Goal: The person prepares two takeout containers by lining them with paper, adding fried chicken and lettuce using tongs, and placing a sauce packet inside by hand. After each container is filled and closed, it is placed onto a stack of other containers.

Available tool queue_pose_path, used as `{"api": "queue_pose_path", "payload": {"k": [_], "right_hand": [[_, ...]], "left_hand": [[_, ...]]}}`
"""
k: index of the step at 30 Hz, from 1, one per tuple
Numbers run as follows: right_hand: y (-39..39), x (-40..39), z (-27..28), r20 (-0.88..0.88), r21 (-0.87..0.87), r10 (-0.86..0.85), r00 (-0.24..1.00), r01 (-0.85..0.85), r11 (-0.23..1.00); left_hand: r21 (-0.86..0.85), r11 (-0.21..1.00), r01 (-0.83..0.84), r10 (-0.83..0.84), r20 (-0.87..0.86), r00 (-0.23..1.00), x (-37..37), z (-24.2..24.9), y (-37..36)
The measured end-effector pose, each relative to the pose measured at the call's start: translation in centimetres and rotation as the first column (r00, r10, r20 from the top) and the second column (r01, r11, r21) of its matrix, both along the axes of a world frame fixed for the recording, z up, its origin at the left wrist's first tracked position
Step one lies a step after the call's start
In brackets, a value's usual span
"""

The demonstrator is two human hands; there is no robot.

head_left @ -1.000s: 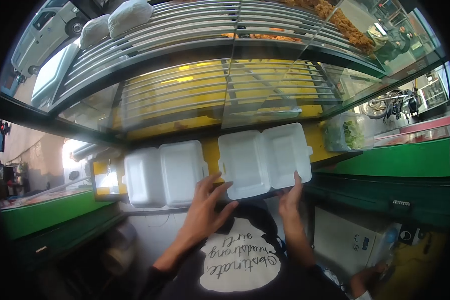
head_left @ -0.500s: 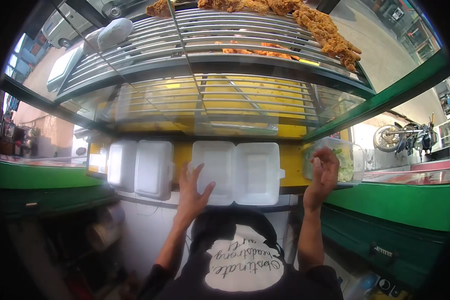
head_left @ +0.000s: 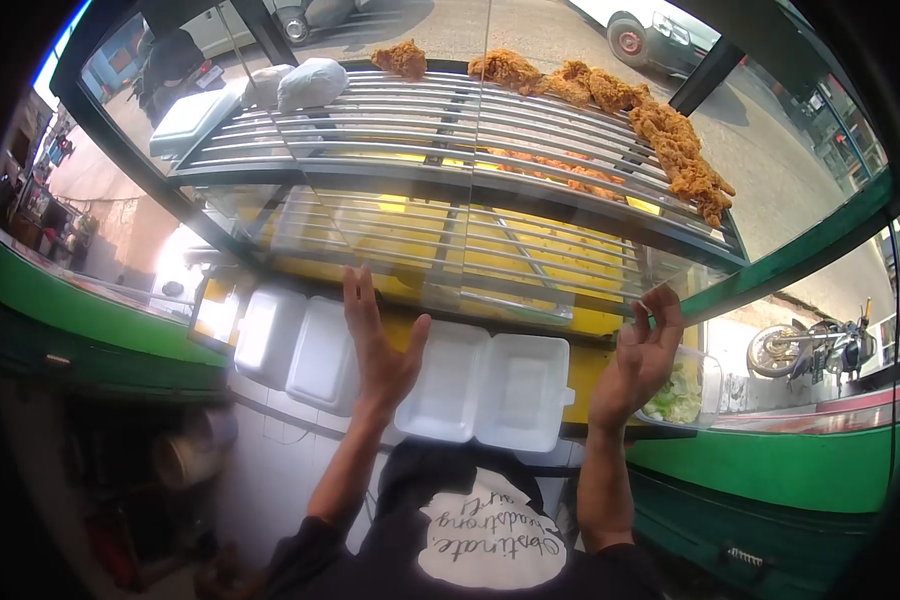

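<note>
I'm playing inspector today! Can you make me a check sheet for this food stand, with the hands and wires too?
Surface: yellow counter, partly covered.
Job's things: two white foam boxes side by side; the right box lies open, no food seen inside.
Clutter: tub of greens beside the right box; pale bags on the rack.
Hands: left hand and right hand raised, open, holding nothing visible.
Cables: possibly one thin dark cord, far right.
Surroundings: fried pieces on the rack; motorbike outside.

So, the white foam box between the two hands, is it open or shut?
Open: the white foam box lies spread, both hollow halves facing up.
</note>
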State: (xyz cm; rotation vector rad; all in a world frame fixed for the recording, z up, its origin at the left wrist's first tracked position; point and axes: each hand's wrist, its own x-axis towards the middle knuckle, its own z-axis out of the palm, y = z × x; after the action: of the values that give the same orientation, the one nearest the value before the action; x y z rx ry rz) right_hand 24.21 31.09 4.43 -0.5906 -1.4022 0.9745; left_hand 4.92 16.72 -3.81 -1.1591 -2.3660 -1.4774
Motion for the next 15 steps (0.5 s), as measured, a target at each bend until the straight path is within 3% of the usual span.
{"api": "queue_pose_path", "payload": {"k": [6,15], "right_hand": [[-2.0,-3.4,0.0,0.16,0.021,0.125,0.979,-0.13,0.991],[-3.9,-7.2,0.5,0.295,0.082,0.224,0.929,-0.258,0.963]], "left_hand": [[-0.127,0.992,0.019,-0.009,0.074,0.997,-0.6,0.3,-0.4],[-0.149,0.985,0.092,-0.071,0.136,0.988,-2.6,0.2,-2.1]]}}
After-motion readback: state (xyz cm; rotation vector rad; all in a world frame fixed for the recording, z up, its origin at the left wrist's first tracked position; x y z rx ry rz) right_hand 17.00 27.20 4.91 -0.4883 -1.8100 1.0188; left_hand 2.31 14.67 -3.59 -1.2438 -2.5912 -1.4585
